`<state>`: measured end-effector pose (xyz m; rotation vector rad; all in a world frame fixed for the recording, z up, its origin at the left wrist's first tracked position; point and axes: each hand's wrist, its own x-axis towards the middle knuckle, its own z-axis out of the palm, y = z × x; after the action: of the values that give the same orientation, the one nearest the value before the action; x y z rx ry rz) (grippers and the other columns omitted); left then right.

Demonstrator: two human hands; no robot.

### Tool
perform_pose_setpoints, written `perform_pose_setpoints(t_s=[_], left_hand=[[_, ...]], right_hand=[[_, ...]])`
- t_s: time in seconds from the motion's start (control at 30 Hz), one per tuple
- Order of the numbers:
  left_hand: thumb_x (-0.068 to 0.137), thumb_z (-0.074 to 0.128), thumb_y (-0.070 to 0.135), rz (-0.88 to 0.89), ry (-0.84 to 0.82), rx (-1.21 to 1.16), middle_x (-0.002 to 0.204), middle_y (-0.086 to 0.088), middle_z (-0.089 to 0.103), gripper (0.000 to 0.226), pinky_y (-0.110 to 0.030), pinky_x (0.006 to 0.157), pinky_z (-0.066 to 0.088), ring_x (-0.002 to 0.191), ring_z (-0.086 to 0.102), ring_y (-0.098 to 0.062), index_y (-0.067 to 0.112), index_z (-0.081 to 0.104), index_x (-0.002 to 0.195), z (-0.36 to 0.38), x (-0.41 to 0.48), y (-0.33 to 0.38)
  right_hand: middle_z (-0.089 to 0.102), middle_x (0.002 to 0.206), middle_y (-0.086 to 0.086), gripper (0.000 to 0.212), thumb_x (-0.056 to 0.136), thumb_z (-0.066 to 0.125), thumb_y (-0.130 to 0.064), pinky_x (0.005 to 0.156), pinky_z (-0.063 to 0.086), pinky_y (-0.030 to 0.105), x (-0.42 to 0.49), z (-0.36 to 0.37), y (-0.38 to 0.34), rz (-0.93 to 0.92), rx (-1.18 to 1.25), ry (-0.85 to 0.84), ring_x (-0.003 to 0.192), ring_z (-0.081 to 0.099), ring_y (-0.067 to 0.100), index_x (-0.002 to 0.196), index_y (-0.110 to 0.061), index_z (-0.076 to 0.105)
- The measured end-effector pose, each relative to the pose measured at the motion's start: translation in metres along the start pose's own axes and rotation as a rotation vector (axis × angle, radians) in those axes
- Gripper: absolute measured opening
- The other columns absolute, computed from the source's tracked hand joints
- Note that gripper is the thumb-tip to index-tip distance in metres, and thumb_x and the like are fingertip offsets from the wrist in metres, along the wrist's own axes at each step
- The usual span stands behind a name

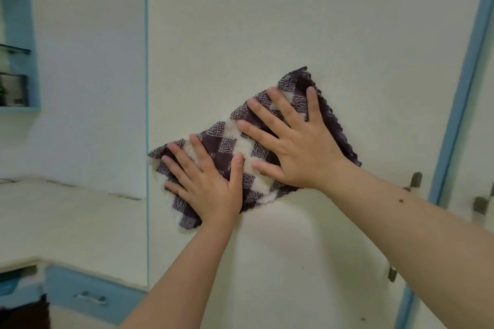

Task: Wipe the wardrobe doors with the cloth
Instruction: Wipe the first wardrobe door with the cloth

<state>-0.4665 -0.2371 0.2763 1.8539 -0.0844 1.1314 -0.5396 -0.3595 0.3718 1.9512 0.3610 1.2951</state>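
A purple-and-white checked cloth (227,141) lies spread flat against the cream wardrobe door (294,21). My left hand (208,181) presses its lower left part with fingers spread. My right hand (296,141) presses the upper right part, palm flat and fingers apart. The two thumbs nearly meet at the cloth's middle. The cloth's left corner reaches the blue strip (146,61) at the door's left edge.
A metal door handle (415,181) sits at the door's right edge, partly behind my right forearm. A cream counter (66,222) with a blue drawer (91,294) lies to the left. Blue glass shelves (16,48) hang at far left. Another door (475,141) stands at right.
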Motion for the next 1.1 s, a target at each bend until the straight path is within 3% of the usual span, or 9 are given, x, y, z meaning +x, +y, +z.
perform_pose_setpoints(t_s=[0.17,0.37,0.63,0.87,1.0,1.1], left_hand=[[0.082,0.014,0.076,-0.023,0.011,0.014,0.152,-0.025,0.013,0.089,-0.069,0.102,0.010,0.139,0.010,-0.045,0.015,0.014,0.146,0.008,-0.020,0.009],[0.079,0.011,0.080,-0.064,-0.001,-0.019,0.154,-0.021,0.007,0.090,-0.067,0.105,0.006,0.140,0.005,-0.042,0.022,0.006,0.146,0.015,-0.044,0.018],[0.080,0.012,0.079,0.092,-0.065,0.027,0.153,-0.021,0.002,0.085,-0.065,0.105,0.001,0.140,-0.001,-0.038,0.028,0.000,0.147,0.017,-0.066,0.010],[0.079,0.013,0.080,0.174,-0.089,0.055,0.153,-0.020,0.005,0.085,-0.065,0.104,0.003,0.139,-0.001,-0.036,0.032,-0.011,0.146,0.013,-0.069,0.000],[0.077,0.014,0.082,0.189,-0.118,0.054,0.153,-0.010,-0.002,0.087,-0.063,0.106,0.001,0.141,-0.004,-0.033,0.035,-0.011,0.145,0.011,-0.077,-0.010],[0.076,0.014,0.083,0.206,-0.142,0.074,0.154,-0.002,-0.021,0.089,-0.059,0.108,-0.004,0.141,-0.018,-0.026,0.035,-0.010,0.146,0.012,-0.081,-0.016]], right_hand=[[0.026,0.153,0.005,0.070,0.085,0.035,-0.068,0.103,-0.004,0.065,-0.017,0.000,0.010,-0.037,-0.031,0.000,0.140,0.014,0.034,0.144,-0.030,0.031],[0.028,0.152,0.003,0.067,0.087,0.034,-0.066,0.104,0.004,0.067,-0.047,0.001,0.009,0.056,-0.019,0.048,0.140,0.019,0.030,0.144,-0.032,0.030],[0.028,0.151,0.001,0.067,0.087,0.035,-0.067,0.105,0.005,0.065,-0.099,0.003,-0.007,0.194,-0.085,0.067,0.139,0.021,0.027,0.144,-0.033,0.031],[0.022,0.153,0.001,0.068,0.088,0.034,-0.067,0.104,0.006,0.066,-0.115,0.007,-0.019,0.242,-0.093,0.033,0.142,0.009,0.026,0.146,-0.033,0.025],[0.017,0.154,0.001,0.070,0.088,0.035,-0.067,0.105,0.006,0.066,-0.131,0.010,-0.031,0.254,-0.115,0.013,0.143,0.003,0.028,0.147,-0.032,0.023],[0.015,0.156,0.002,0.070,0.088,0.036,-0.066,0.105,0.003,0.066,-0.137,0.012,-0.036,0.261,-0.124,0.009,0.144,0.002,0.029,0.147,-0.031,0.023]])
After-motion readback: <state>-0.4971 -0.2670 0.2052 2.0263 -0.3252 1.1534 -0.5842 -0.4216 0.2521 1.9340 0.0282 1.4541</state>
